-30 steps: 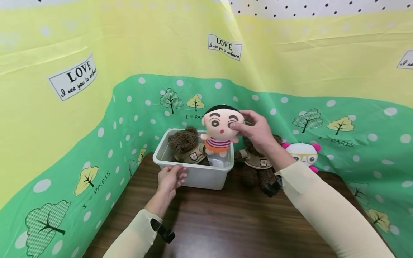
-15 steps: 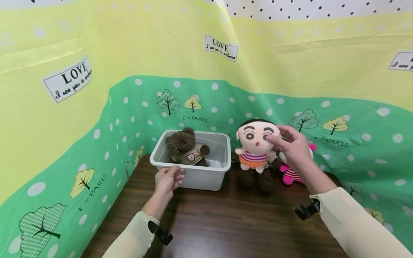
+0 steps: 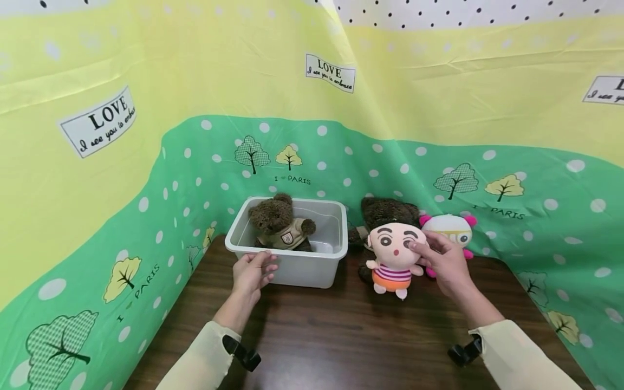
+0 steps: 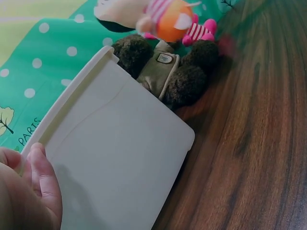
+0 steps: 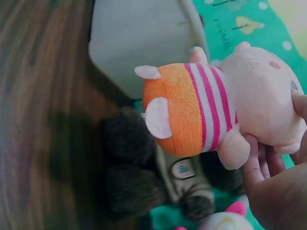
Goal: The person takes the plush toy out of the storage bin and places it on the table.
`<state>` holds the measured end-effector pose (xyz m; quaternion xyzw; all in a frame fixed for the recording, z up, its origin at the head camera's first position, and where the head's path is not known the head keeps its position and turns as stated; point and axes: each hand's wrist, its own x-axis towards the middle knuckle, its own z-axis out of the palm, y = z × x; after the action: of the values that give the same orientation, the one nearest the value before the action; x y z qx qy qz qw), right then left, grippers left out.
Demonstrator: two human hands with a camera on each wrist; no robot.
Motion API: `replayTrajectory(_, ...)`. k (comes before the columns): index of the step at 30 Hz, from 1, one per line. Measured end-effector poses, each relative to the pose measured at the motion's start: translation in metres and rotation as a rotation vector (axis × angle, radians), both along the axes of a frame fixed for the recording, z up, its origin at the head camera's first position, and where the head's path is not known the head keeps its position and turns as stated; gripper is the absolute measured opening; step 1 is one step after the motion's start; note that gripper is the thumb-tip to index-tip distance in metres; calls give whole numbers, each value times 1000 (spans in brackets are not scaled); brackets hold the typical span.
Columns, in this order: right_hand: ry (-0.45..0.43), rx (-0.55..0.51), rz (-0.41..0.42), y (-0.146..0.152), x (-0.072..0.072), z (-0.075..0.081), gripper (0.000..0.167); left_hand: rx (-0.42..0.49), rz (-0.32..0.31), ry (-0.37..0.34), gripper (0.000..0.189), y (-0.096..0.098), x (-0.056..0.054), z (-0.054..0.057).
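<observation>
My right hand [image 3: 449, 266] holds a plush boy doll [image 3: 391, 276] by the side of its big head, thumb on the face. The doll wears a pink-striped top and orange shorts and hangs upright in front of a brown teddy bear [image 3: 385, 212], hiding much of it. In the right wrist view the doll [image 5: 187, 108] is above that bear's legs. My left hand [image 3: 249, 276] grips the front rim of a light grey plastic bin [image 3: 307, 271], as the left wrist view of the hand [image 4: 41, 187] also shows. Inside the bin, another brown teddy bear [image 3: 275, 216] leans at the left.
A white and pink plush panda [image 3: 447, 225] with yellow glasses sits behind my right hand, partly covered. All stand on a dark wooden table [image 3: 341, 341]. A green and yellow printed cloth [image 3: 414, 108] hangs around the back and sides.
My right hand has carried the boy doll from above the bin to the right and down, in front of the second bear. The left hand has stayed on the bin's rim.
</observation>
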<state>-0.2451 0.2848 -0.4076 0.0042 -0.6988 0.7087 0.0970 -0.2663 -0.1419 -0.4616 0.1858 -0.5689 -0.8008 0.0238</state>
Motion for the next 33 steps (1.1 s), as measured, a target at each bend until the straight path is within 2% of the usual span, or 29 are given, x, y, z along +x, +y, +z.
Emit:
replayTrajectory(9,-95,106,-63,3,-9,-42,53,9,-14,18,23,-1,0,0)
replayTrajectory(13,-145,139,-89,4,-15,-53,61,13,-19,24,24,-1,1,0)
replayTrajectory(20,-192,155,-118,6,-28,-74,67,2,-13,22,24,-1,0,-1)
replayTrajectory(26,-237,122,-119,9,-35,-84,72,0,1,20,23,1,0,-3)
replayTrajectory(33,-275,71,-109,13,-41,-87,80,5,10,21,22,2,-1,-2)
